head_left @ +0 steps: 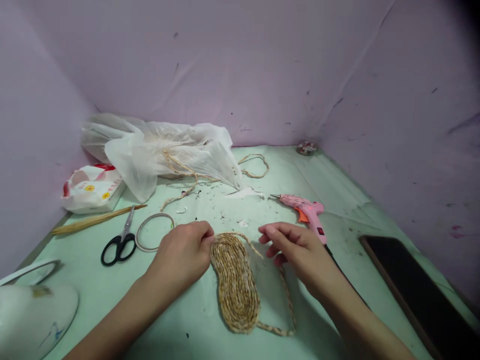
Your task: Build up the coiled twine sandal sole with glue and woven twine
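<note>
An elongated, sole-shaped coil of straw braid (238,285) lies flat in front of me. My left hand (189,250) is closed, its thumb and forefinger pinching the coil's upper left edge. To the right of the coil's top, my right hand (288,245) hovers with loosely bent fingers apart, and nothing shows between the thumb and forefinger. A short braid end (255,247) sticks out from the coil's top towards these fingers. From the lower right of the coil, a longer braid length (288,305) loops up and disappears behind my right hand.
A pink glue gun (303,207) lies beyond my right hand, near a phone (416,295). On the left are black-handled scissors (122,245), a ring (138,235), a straw bundle (93,220) and a white shoe-like form (41,320). A plastic bag (180,145) and tissue pack (93,190) stand behind.
</note>
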Demonstrator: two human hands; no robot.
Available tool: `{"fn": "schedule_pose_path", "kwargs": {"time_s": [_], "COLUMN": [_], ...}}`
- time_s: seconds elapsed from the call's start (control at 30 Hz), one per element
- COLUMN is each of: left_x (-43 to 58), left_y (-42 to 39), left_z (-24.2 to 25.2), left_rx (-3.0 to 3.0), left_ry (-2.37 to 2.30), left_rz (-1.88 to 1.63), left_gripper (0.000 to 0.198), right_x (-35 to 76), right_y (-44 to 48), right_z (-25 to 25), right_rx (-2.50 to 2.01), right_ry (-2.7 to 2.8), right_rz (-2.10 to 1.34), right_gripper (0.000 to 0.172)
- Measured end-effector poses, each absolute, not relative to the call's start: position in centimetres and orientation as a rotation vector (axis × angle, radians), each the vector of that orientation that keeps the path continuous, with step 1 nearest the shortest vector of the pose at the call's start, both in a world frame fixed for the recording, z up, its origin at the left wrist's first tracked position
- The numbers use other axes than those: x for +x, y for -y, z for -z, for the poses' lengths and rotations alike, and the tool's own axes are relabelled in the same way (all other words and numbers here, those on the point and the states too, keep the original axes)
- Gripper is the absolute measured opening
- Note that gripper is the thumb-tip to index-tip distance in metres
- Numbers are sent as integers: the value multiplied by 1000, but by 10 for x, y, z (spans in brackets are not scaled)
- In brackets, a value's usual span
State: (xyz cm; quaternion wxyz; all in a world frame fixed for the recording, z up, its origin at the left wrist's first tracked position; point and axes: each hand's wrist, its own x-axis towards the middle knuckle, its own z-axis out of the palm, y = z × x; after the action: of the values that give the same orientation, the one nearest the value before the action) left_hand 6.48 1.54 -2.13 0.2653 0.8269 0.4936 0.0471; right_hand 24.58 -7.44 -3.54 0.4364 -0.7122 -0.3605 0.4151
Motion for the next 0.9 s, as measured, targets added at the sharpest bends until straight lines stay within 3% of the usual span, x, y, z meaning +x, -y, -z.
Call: {"fn": "schedule_pose_path", "kwargs": {"time_s": [0.13,0.47,0.67,0.9], "left_x": [66,63,61,59], "left_y": [-19,-29,-28,-28], "left_z": [27,25,27,40], "left_rx": [2187,1977,2028,1865], "left_ry": [-1336,-1276,-1083,-1097], "left_rz": [-80,-72,9,3], "left_gripper": [18,15,11,9], "right_x": [247,245,242,237], "right_y": [69,68,63,66], "right_z": [49,61,68,67], "right_rx": [-1848,-1945,-1952,-1828], "right_ry": [1087,1623,1623,1556], "right_rz": [-1077,-681,-573,-659], "right_gripper": [30,20,24,16]}}
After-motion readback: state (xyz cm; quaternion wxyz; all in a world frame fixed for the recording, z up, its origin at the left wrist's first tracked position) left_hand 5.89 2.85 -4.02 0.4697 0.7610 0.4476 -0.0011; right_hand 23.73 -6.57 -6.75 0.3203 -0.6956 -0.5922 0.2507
